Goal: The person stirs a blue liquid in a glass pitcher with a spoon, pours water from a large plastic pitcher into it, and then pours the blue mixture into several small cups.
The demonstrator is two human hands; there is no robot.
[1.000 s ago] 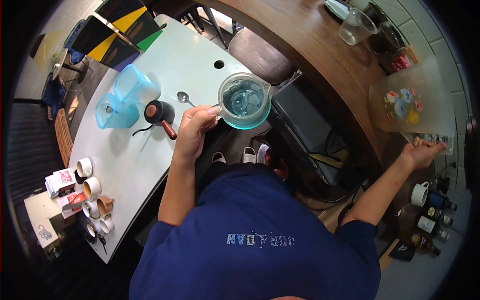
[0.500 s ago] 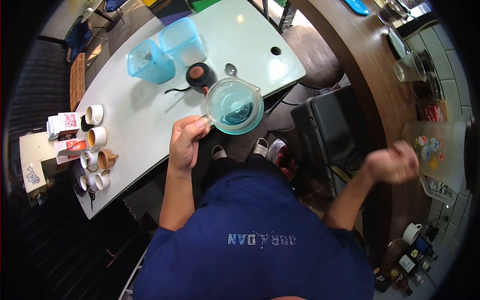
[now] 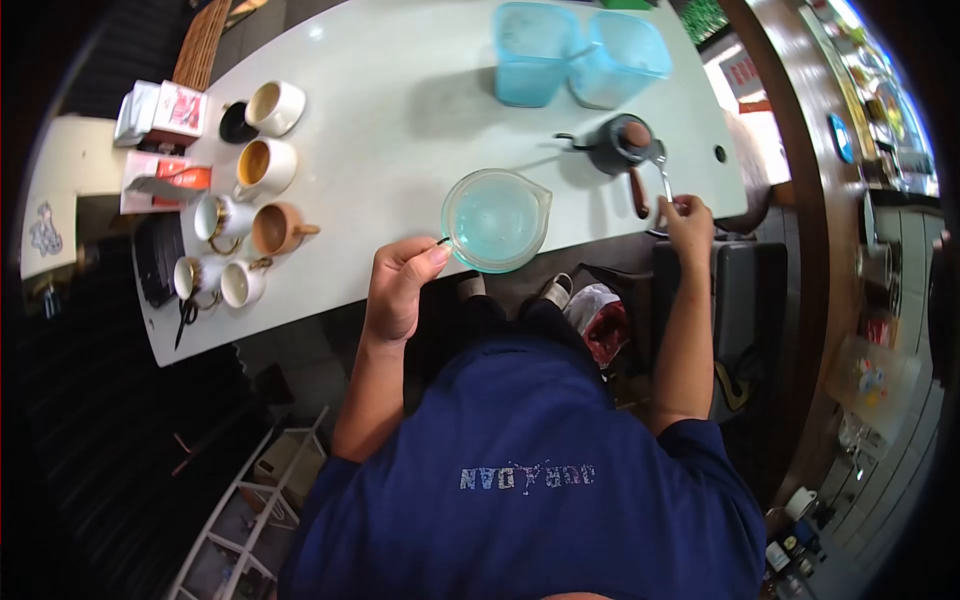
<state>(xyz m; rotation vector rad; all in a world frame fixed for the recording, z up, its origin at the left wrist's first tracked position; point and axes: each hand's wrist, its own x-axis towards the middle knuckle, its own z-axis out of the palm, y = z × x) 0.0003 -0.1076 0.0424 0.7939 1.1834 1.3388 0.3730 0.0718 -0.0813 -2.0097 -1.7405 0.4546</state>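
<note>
A clear spouted jug [image 3: 497, 215], pale blue inside, hangs over the front edge of the white table. My left hand [image 3: 400, 285] is closed around its handle, thumb on top. At the table's right, my right hand [image 3: 688, 228] pinches the handle end of a metal spoon [image 3: 666, 178]. The spoon's bowl rests beside a small black gooseneck kettle [image 3: 607, 155], whose brown handle points toward me. Behind the kettle stand two translucent blue containers, one on the left [image 3: 530, 75] and one on the right [image 3: 612, 85].
On the table's left are several cups, among them a brown cup [image 3: 275, 230] and a white mug [image 3: 275, 108], with small packages [image 3: 170, 112] behind. A wooden counter [image 3: 800, 130] runs along my right. Below the table edge sits a dark case [image 3: 745, 300] near a plastic bag [image 3: 600, 325].
My right hand has come from the counter side to the table and taken hold of the spoon. The view has turned to the right; my left hand still holds the jug.
</note>
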